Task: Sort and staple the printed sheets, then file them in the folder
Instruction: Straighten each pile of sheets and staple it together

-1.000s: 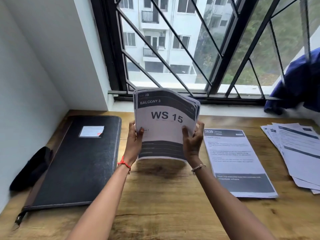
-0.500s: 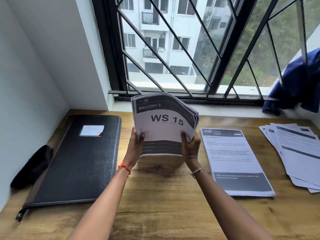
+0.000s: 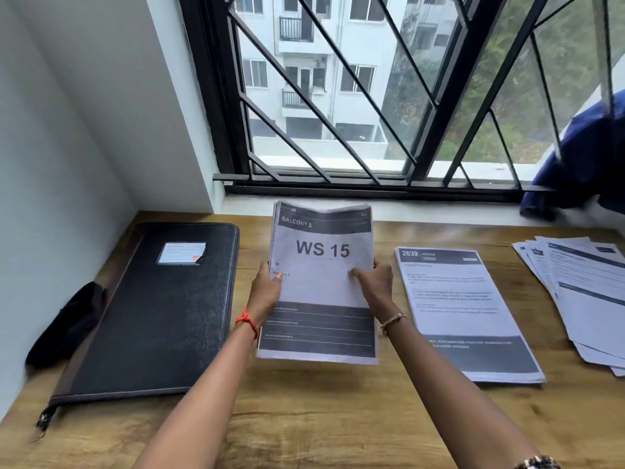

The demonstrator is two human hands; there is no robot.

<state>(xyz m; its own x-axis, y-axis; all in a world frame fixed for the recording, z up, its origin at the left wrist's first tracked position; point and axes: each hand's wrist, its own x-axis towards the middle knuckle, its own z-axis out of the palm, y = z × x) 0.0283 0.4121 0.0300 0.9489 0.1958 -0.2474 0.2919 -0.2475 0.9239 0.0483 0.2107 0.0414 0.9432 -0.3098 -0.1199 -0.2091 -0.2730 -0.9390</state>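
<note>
Head view. My left hand [image 3: 265,289] grips the left edge of a stack of printed sheets [image 3: 321,333], thumb on the front page and fingers curled behind. My right hand [image 3: 373,280] pinches the right edge of the same stack, thumb pressed on the front page. The top page reads "BALCONY 3" and "WS 15". The stack sits at the middle of the wooden table [image 3: 304,418], its top edge towards the window [image 3: 338,96]; I cannot tell whether its near edge touches the wood.

Left of the stack lies the closed black folder [image 3: 152,309], flat, with a label pocket near its far end. Right of the stack a second pile [image 3: 463,316], headed "2639", lies flat. Further right, a fanned pile [image 3: 581,292] runs out of view. A black object [image 3: 64,326] lies at the far left against the wall. A blue cloth [image 3: 581,157] hangs at the far right of the sill.
</note>
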